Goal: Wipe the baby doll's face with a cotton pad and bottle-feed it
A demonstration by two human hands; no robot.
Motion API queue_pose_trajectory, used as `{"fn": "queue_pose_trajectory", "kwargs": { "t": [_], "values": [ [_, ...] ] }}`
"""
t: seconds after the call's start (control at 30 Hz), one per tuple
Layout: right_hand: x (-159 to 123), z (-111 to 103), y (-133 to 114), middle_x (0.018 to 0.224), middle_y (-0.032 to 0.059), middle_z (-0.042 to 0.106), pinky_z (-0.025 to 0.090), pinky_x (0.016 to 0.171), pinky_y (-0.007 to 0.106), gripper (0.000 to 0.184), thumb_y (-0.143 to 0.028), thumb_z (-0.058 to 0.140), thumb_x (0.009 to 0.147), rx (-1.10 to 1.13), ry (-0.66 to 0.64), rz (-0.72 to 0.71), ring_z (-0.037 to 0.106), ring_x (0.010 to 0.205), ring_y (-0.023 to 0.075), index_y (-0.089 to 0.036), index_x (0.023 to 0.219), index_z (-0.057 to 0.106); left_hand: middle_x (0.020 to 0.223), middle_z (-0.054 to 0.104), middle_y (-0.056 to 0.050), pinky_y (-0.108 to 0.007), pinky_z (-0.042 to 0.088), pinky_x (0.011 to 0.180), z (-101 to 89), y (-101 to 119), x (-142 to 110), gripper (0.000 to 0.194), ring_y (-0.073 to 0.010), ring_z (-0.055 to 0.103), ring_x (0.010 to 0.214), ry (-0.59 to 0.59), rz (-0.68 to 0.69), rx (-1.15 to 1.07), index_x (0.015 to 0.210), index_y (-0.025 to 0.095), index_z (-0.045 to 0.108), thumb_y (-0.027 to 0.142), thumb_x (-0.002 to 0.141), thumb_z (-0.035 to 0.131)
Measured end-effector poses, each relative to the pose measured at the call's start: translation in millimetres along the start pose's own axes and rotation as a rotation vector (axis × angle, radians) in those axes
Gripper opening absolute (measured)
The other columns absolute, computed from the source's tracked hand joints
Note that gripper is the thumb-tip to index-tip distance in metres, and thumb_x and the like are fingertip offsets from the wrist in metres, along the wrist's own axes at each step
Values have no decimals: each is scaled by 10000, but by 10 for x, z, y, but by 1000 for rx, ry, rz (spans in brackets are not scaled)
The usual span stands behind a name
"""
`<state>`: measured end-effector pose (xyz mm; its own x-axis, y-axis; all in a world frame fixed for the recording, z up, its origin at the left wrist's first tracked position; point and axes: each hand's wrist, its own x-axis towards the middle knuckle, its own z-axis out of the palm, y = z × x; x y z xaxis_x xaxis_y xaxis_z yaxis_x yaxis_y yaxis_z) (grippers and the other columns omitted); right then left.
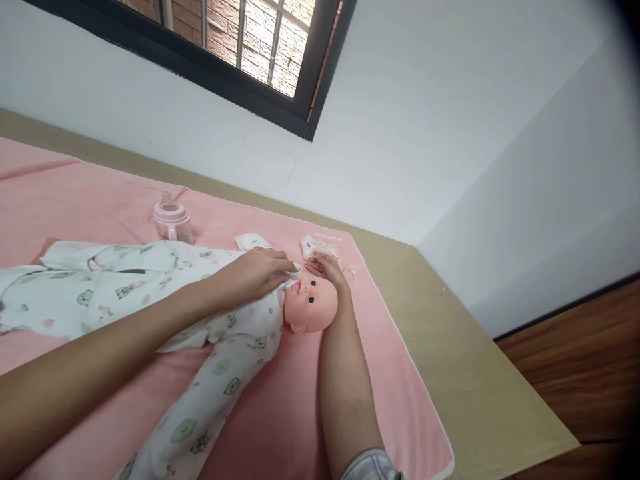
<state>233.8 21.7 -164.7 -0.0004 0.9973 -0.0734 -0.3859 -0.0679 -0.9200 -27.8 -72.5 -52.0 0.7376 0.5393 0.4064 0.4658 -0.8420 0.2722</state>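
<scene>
- Left hand [260, 272], at the centre of the frame, has its fingers closed on the collar of a white cloth baby garment printed with green and pink motifs [250, 327].
- Right hand [330, 268], just right of centre, has loosely bent fingers over a small white-and-clear plastic packet [314, 244]; I cannot tell whether they grip it.
- Pink bald-headed plastic baby doll [317, 312] lies face up in that garment, its long axis running nearly level from the left edge to the centre, head toward the right.
- Its chin is just beside the left fingertips; the right wrist is nearer the crown.
- Dark eyes and pink lips show; the collar edge reaches the mouth, and one sleeve slants toward the bottom of the frame.
</scene>
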Motion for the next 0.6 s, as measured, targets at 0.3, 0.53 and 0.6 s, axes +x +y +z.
{"fn": "queue_pose_trajectory", "kwargs": {
  "t": [0.3,0.53,0.6],
  "values": [
    [-27,-13,4,836,14,686,559,905,343,284,-307,753,699,-3,-19,-21,683,863,159,-191,923,621,930,656,-63,-311,404,742,15,-24,6,305,-216,602,846,-13,19,0,1047,201,701,233,964,409],
    [61,-86,72,815,19,686,543,945,374,319,-312,750,700,12,-53,-38,690,885,173,-187,958,611,941,628,-51,-279,404,711,-29,21,-4,351,-191,595,815,-8,-27,-85,1072,222,706,191,942,381],
    [79,-102,85,818,20,689,545,945,375,318,-307,742,703,10,-52,-33,694,882,174,-185,964,606,942,618,-46,-272,408,718,-62,58,-8,355,-184,596,811,-18,-36,-129,1065,236,713,190,930,388]
  ]
}}
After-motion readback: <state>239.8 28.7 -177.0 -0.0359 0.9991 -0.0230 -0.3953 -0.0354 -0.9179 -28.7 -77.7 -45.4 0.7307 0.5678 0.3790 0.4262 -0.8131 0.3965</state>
